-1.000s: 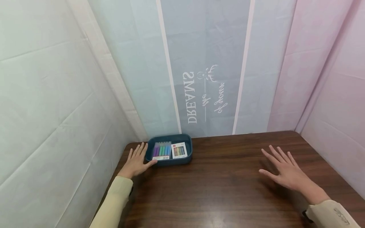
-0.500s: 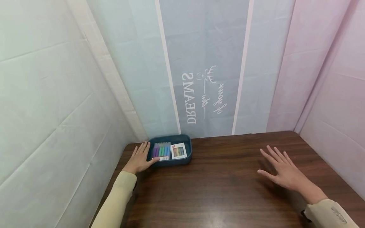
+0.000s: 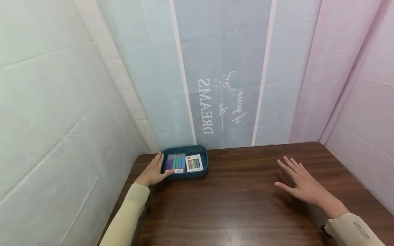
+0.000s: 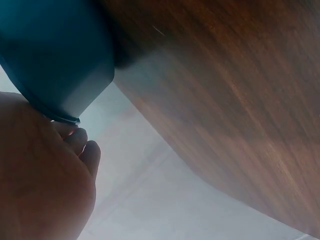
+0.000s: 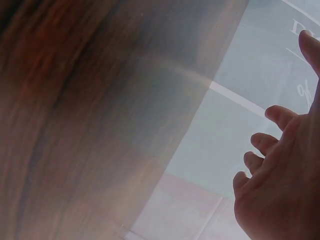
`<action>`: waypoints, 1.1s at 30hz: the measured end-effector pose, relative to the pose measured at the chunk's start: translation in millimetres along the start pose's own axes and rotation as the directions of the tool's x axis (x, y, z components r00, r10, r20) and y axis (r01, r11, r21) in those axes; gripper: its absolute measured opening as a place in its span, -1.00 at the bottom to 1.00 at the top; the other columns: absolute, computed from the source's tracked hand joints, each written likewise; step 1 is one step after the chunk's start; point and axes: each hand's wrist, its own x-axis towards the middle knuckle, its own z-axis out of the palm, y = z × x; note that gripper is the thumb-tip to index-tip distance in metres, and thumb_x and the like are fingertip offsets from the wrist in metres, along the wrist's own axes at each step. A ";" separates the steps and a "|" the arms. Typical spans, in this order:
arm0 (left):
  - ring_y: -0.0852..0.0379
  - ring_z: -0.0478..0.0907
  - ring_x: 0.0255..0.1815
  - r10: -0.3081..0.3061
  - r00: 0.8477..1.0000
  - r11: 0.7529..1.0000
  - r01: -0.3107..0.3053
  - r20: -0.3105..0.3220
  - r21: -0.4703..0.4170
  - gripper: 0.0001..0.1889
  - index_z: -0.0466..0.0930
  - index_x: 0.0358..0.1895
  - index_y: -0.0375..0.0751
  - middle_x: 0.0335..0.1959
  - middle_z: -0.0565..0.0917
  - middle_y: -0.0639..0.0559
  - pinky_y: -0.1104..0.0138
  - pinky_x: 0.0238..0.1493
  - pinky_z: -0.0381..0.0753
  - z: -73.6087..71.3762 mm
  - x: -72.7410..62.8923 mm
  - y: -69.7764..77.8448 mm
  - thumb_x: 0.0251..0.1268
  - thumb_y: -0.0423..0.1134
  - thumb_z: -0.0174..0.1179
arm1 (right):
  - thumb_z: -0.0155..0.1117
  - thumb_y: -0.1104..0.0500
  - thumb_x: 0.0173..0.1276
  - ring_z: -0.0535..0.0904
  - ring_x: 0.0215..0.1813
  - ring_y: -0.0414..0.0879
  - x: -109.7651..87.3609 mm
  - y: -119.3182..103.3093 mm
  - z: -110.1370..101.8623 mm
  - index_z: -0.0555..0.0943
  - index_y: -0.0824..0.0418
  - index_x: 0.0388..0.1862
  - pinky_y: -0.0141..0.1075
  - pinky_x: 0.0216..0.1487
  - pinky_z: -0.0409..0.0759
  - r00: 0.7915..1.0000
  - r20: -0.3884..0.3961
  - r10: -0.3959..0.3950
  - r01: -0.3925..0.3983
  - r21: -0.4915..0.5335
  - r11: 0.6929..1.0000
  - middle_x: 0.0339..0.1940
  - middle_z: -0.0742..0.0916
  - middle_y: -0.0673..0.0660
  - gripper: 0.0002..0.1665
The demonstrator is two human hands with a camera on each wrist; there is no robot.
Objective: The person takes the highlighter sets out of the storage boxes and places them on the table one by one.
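Observation:
A dark blue tray [image 3: 201, 173] lies at the back left of the table. Inside it are a clear pack of purple, green and blue pens [image 3: 175, 162] and a white box [image 3: 194, 163] whose window shows coloured sticks. My left hand [image 3: 153, 173] is spread at the tray's left end, fingers along that side and thumb over the front rim. In the left wrist view its fingertips [image 4: 90, 155] are close by the rim; firm contact is hard to tell. My right hand [image 3: 304, 186] hovers over the table's right side, fingers extended, holding nothing.
The brown wooden table [image 3: 234, 205] has rounded far corners. Pale fabric walls [image 3: 77, 136] stand along its left, back and right sides, and the tray sits near the back one, which bears white lettering [image 3: 207, 106].
My left hand has shifted right, closer in against the tray, its thumb now farther over the front rim. My right hand has drifted slightly left. The tray stays where it was.

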 end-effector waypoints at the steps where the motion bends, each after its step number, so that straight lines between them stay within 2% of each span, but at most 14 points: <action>1: -0.35 -0.16 0.78 0.001 1.000 1.000 -0.001 0.002 -0.003 0.20 -0.17 0.75 -0.39 0.78 -0.16 -0.36 -0.18 0.72 -0.07 0.2 -0.8 0.7 0.47 0.53 0.01 | 0.39 -0.22 0.53 -0.17 0.79 0.35 0.5 -0.4 0.6 0.07 0.08 0.82 0.01 0.74 -0.52 1.000 0.001 -0.001 0.001 0.000 1.000 0.78 0.09 0.42 0.10; 17: -0.23 -0.21 0.80 0.005 1.000 1.000 -0.006 -0.018 -0.023 0.21 -0.20 0.75 -0.36 0.79 -0.20 -0.28 -0.15 0.72 -0.03 11.4 -9.8 25.1 0.46 0.54 0.02 | 0.41 -0.21 0.51 -0.16 0.80 0.32 6.9 -4.2 7.6 0.10 0.09 0.81 -0.04 0.74 -0.51 0.999 -0.016 -0.044 0.044 -0.003 0.999 0.77 0.13 0.41 0.10; 28: -0.21 -0.16 0.80 0.029 0.999 0.999 -0.030 -0.028 -0.030 0.21 -0.16 0.75 -0.37 0.80 -0.15 -0.26 -0.10 0.72 0.04 19.7 -8.2 48.5 0.45 0.55 0.02 | 0.44 -0.22 0.49 -0.12 0.79 0.32 12.2 -9.0 6.6 0.16 0.16 0.78 -0.09 0.74 -0.50 0.999 -0.011 -0.048 0.048 -0.004 0.999 0.77 0.15 0.40 0.10; 33: -0.17 -0.14 0.80 0.022 0.999 1.000 -0.022 -0.029 -0.016 0.20 -0.14 0.75 -0.36 0.80 -0.13 -0.24 -0.06 0.72 0.06 23.2 -6.4 60.2 0.45 0.55 0.02 | 0.45 -0.20 0.48 -0.09 0.79 0.33 13.5 -12.0 6.8 0.17 0.18 0.77 -0.09 0.75 -0.49 0.998 -0.014 -0.059 0.059 -0.004 0.998 0.76 0.16 0.41 0.10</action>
